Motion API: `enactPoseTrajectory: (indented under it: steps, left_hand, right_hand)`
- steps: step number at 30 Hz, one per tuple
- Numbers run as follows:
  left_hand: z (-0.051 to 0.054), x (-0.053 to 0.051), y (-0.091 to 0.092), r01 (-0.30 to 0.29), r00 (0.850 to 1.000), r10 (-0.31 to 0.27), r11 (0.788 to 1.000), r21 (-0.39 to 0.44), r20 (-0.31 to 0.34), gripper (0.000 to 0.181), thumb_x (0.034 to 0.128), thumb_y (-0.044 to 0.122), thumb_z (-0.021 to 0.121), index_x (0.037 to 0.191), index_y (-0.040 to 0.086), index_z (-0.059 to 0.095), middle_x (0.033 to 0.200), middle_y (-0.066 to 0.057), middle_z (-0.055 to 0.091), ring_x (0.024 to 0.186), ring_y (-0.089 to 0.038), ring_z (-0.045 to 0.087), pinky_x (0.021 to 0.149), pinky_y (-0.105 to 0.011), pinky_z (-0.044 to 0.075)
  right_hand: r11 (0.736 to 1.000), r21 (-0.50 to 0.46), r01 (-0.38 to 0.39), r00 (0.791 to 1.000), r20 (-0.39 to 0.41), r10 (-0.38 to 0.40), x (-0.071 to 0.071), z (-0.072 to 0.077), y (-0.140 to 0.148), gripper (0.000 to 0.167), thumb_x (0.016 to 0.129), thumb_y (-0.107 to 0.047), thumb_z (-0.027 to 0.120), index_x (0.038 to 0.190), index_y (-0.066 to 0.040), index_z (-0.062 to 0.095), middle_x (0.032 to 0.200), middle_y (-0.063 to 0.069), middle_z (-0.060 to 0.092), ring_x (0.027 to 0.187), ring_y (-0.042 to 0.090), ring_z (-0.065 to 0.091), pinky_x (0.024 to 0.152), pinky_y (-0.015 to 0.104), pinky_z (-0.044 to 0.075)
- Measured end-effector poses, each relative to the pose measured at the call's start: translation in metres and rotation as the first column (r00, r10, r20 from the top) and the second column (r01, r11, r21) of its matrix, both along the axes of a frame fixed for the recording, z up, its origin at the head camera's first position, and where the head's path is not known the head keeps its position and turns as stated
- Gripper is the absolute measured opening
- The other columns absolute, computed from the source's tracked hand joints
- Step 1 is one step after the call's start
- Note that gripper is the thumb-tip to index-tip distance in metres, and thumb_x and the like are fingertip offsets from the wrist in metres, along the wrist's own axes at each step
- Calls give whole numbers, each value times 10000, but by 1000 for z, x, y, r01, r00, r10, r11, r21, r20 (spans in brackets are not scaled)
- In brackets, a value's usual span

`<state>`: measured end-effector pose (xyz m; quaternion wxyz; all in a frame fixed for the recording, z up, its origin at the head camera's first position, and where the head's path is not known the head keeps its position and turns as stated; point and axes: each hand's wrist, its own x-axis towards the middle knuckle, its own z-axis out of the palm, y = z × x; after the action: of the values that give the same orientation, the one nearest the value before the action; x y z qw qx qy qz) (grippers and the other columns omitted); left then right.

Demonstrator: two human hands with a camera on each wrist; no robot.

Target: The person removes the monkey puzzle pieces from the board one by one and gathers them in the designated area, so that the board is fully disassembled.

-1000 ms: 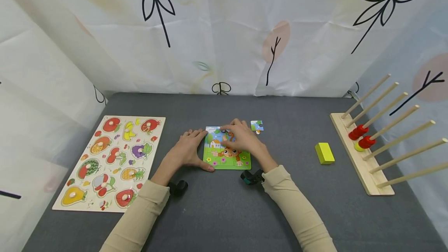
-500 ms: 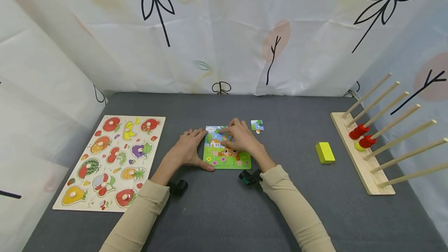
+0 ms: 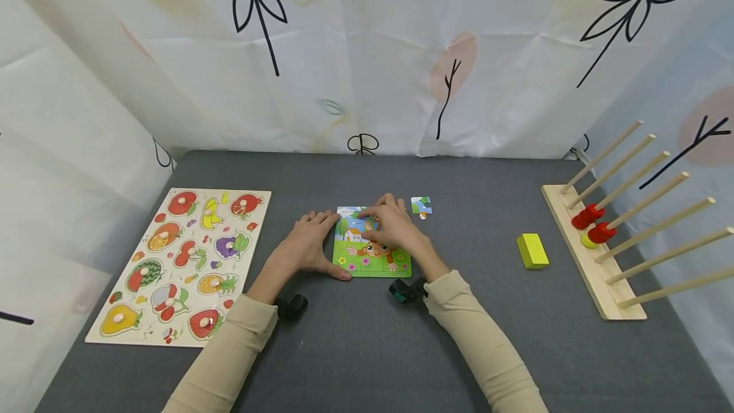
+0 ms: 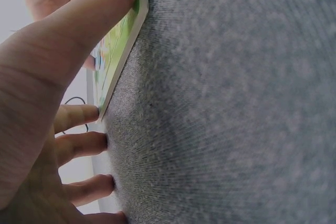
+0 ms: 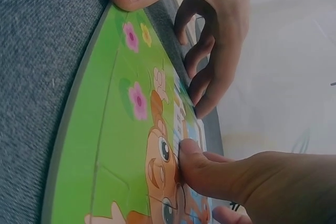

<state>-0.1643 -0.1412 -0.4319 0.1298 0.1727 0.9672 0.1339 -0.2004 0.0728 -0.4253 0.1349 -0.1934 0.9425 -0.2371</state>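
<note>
A jigsaw puzzle (image 3: pixel 367 266) with a cartoon monkey on green grass lies flat on the table. My left hand (image 3: pixel 309 244) rests against its left side, fingers spread, the thumb at the lower left corner and a fingertip near the upper left. Over the puzzle's upper part, my right hand (image 3: pixel 395 225) has its thumb and bent index finger on a puzzle piece, whose outline is mostly hidden. The right wrist view shows the right thumb (image 5: pixel 197 163) touching the picture beside the monkey's face. A loose puzzle piece (image 3: pixel 421 205) lies just beyond the upper right corner.
To the left is a fruit peg board (image 3: pixel 195 225). A yellow block (image 3: pixel 532 251) lies on the right, near a wooden peg stand (image 3: pixel 596 273) holding red and yellow beads. The grey table (image 3: pixel 355 349) ends at a patterned curtain (image 3: pixel 373 94).
My right wrist has shifted slightly to the left, while its fingertips stay at almost the same spot on the puzzle. The left hand and the loose piece have not moved.
</note>
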Motion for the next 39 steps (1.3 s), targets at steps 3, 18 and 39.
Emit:
enactPoseTrajectory:
  steps: [3,18,39]
  left_hand:
    - [0,0,0,-1,1000,1,1000,-2,2,1287,613,692,888,1589,51,344,1633,-231,361,1503,-530,309,1192,-699,293]
    - [1,-1,0,-10,1000,10,1000,1,16,1286,608,694,889,1591,68,345,1641,-211,356,1512,-518,299,1203,-684,288]
    - [3,0,0,-5,1000,5,1000,-3,21,1281,613,689,889,1590,67,342,1640,-217,354,1506,-523,305,1205,-680,288]
  right_hand:
    - [1000,1,10,1000,2,-10,1,-1,0,398,952,-291,744,1342,-232,691,1341,157,470,1049,282,361,789,335,322]
    - [1000,-19,16,1000,-22,-16,3,-1,0,591,947,-277,751,1495,-216,538,1321,170,486,1041,288,377,805,361,358]
    - [994,106,33,995,-101,-22,6,1,-1,560,939,-373,746,1463,-259,583,1189,148,503,979,270,379,722,318,330]
